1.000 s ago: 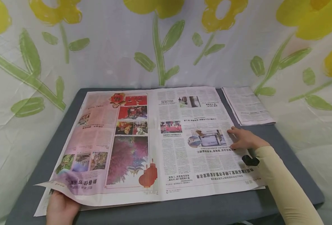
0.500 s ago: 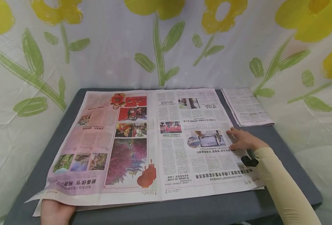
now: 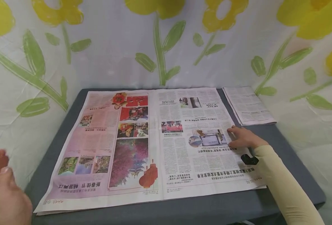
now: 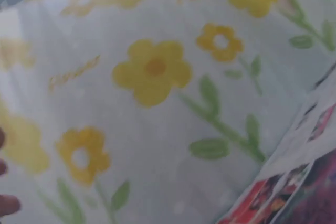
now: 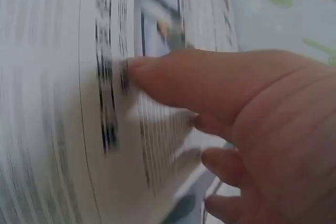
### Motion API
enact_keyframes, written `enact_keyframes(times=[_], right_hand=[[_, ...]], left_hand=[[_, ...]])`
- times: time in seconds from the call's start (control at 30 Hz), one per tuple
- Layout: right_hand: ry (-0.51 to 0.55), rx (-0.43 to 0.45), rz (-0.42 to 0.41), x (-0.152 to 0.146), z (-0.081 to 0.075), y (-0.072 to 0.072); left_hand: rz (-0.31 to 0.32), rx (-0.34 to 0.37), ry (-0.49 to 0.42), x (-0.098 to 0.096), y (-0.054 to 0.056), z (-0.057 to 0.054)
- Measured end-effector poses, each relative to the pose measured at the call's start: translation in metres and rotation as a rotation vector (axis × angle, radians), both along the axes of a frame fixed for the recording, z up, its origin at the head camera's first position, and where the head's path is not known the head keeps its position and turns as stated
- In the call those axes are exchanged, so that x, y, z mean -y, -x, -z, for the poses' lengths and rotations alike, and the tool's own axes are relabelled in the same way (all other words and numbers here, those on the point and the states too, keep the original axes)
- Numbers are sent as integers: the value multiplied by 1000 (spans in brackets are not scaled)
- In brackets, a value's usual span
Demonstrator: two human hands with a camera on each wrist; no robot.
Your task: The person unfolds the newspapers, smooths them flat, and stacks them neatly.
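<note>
An open newspaper [image 3: 154, 140] lies spread flat over the grey table, with its print upside down in the head view. My left hand [image 3: 6, 190] is off to the left of the sheet's lower left corner, fingers apart, holding nothing. Only its fingertips [image 4: 8, 205] show at the edge of the left wrist view. My right hand [image 3: 244, 137] rests at the newspaper's right edge, thumb and forefinger spread on the page beside a photo. In the right wrist view its thumb [image 5: 178, 77] lies on the printed page, with the other fingers bent near the edge; the paper is blurred there.
A folded newspaper [image 3: 247, 106] lies at the back right of the table. Grey cloth covers the table [image 3: 182, 212]. A white curtain [image 3: 112, 56] with yellow flowers surrounds the back and sides. A black device [image 3: 249, 159] is at my right wrist.
My left hand has let go of the newspaper's lower left corner and moved up and left. That corner, lifted and curled before, now lies flat. My right hand has stayed in place.
</note>
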State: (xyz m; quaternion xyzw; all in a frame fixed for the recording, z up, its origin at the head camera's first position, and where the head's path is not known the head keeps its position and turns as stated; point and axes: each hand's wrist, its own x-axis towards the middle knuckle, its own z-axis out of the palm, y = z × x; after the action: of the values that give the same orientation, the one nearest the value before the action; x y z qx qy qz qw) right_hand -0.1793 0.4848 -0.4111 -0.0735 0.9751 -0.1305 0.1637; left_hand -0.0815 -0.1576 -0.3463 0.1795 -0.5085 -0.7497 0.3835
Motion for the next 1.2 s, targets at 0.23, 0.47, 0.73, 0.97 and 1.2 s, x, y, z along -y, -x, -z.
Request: enact_keyframes(times=[0.23,0.47,0.73,0.97,1.2], right_hand=[[71,-166,-4,56,-5,9],[126,-153,-44,126,21,16],[57,-93,-13,129,36,18],[41,-37,17,109,31,17],[21,-17,94,62,33,13]], left_hand=[[648,253,1252,-71,65,-16],[937,573,1550,-146,136,65],[961,749,1547,-146,150,111],[916,776,1511,-116,158,111],[826,829,1448,-50,160,122]])
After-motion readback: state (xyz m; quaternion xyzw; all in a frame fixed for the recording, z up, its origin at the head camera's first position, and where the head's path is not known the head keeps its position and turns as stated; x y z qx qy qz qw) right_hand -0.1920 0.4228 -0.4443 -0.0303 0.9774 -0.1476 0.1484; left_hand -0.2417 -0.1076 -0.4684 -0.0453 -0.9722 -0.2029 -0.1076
